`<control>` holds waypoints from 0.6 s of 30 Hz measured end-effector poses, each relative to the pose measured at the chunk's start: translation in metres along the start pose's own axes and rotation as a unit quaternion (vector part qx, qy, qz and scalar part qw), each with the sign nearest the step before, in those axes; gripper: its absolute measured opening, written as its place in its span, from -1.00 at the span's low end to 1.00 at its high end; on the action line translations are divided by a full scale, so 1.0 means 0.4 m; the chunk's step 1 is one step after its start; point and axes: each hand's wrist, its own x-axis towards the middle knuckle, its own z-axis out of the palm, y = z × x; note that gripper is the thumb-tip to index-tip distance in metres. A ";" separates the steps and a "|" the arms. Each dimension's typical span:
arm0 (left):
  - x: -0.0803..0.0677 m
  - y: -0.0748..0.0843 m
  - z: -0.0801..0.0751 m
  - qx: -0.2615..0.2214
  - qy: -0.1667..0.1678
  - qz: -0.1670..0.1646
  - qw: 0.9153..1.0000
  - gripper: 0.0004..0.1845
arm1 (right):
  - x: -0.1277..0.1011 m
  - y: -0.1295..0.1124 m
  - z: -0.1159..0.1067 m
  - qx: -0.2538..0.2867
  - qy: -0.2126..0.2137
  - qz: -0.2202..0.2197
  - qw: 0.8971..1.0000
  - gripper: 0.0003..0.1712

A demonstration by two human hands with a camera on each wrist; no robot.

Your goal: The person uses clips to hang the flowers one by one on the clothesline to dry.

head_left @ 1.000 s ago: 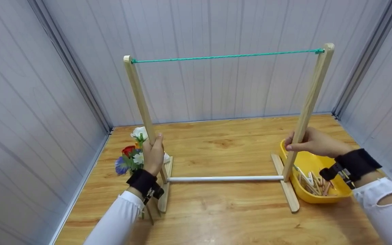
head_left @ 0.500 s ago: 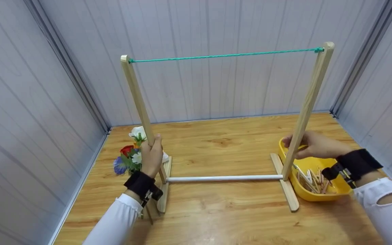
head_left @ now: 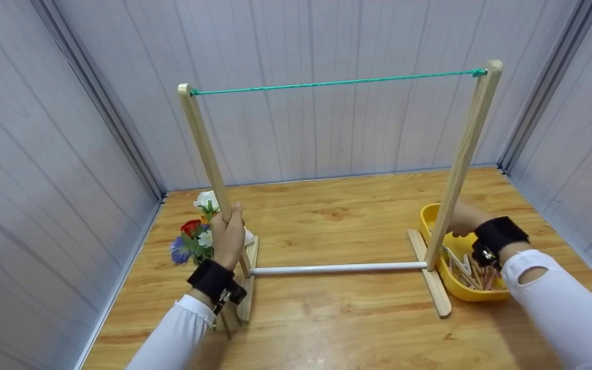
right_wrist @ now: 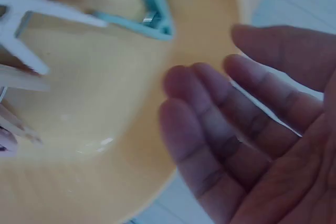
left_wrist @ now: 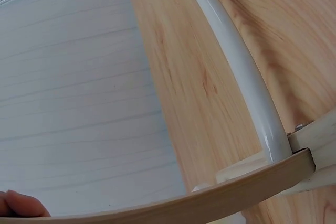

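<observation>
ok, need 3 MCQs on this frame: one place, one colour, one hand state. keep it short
1. Where is the yellow tray?
A. beside the right post
B. under the flowers
C. on the cord

2. What colour is the cord?
A. red
B. green
C. white

3. What is the left hand doing?
A. lying flat on the table
B. gripping the left post
C. holding a clothespin

1 A: it lies on the table at the right post.
2 B: green line between the post tops.
3 B: fingers curl round the left post.

White rod [left_wrist: 239, 61] into wooden post [left_wrist: 252, 187], over wooden tabletop [left_wrist: 194, 77].
</observation>
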 end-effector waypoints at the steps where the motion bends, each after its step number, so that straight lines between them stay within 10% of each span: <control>1: -0.001 0.000 -0.001 0.000 -0.001 0.001 1.000 -0.42 | 0.007 0.009 0.007 0.014 -0.009 0.020 1.000 -0.59; 7: -0.007 0.001 -0.007 -0.014 -0.022 0.023 0.999 -0.48 | 0.026 0.055 0.043 -0.001 0.011 0.073 0.997 -0.59; 13: -0.014 0.001 -0.012 -0.008 -0.028 0.051 0.998 -0.84 | 0.030 0.071 0.074 -0.021 0.055 0.009 0.998 -0.72; 18: -0.027 0.009 -0.019 0.015 -0.009 0.076 0.997 -0.72 | 0.056 0.122 0.092 -0.031 0.090 -0.017 0.995 -0.81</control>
